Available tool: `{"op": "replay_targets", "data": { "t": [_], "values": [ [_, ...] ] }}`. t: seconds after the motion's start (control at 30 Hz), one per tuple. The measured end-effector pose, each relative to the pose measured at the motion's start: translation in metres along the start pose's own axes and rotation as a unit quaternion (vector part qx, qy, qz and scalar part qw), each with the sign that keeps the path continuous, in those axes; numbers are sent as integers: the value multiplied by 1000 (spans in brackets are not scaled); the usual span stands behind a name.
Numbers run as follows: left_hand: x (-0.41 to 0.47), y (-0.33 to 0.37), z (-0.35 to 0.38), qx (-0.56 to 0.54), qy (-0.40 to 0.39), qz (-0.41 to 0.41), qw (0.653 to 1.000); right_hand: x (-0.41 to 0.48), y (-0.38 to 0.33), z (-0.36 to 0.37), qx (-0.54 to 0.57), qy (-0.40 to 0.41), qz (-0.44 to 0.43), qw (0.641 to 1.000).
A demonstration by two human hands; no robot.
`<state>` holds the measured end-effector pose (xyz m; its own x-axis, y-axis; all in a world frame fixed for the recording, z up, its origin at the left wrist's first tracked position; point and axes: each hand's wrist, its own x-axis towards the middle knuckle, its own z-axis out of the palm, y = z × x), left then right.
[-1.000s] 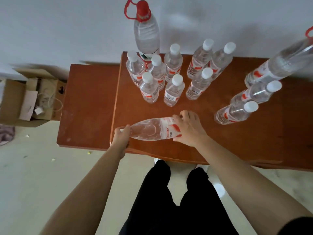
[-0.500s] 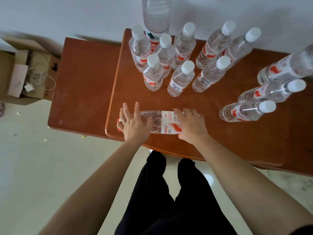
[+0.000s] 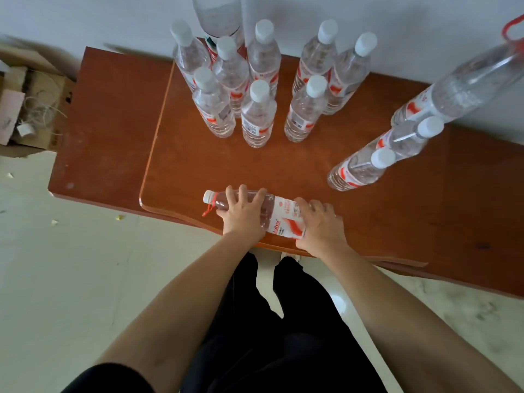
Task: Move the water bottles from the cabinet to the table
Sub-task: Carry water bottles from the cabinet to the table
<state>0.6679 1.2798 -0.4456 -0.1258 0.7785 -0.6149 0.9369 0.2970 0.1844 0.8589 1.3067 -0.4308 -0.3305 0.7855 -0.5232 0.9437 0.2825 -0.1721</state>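
- Bottle [image 3: 279, 215] of clear water is laid on its side on the brown table [image 3: 198, 171], lower centre of frame, close to the front edge. White cap [image 3: 208, 195] is pointed frame-left, with a red string [image 3: 209, 207] tied at the neck.
- Left hand [image 3: 241, 214]: fingers are curled over the shoulder just behind the neck, bottle gripped.
- Right hand [image 3: 320, 222]: fingers are curled over the base end, past the label, bottle gripped.
- Handling, judged:
  - Bottle looks full, so moderate weight is expected.
  - Thin plastic wall is likely to dent under a hard squeeze.
  - Smooth round body is likely to roll if released on its side.
  - Best taken around mid-body or shoulder and stood upright before release.
- Label [image 3: 286, 219]: red-and-white wrap. Red letters ending "…haha" are partly made out, the start not visible. Small print cannot be read.
- Same label style is seen on the upright bottles [image 3: 258, 114] grouped at upper centre and two more at right [image 3: 360, 168]. Text there is not readable.
- Larger bottles are noted at top centre [image 3: 218, 15] and at upper right, the latter with a red handle [image 3: 459, 89].
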Motion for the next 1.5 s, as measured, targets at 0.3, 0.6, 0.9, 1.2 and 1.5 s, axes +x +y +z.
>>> {"op": "replay_targets", "data": {
  "t": [0.3, 0.6, 0.9, 1.2, 1.5],
  "values": [
    [-76, 33, 36, -104, 27, -72, 992, -50, 34, -2, -71, 10, -67, 995],
    [-190, -82, -23, -142, 224, -278, 923, -43, -133, -47, -78, 92, -311, 943],
    [-406, -264, -85, -118, 513, -442, 727, -142, -446, -90, -35, 255, -556, 790],
    [-641, -432, -63, -51, 593, -570, 567, -323, -720, -55, 2, 293, -728, 620],
    [-748, -547, -4, -18, 589, -654, 475, -413, -885, 25, 57, 225, -834, 500]
  ]
}}
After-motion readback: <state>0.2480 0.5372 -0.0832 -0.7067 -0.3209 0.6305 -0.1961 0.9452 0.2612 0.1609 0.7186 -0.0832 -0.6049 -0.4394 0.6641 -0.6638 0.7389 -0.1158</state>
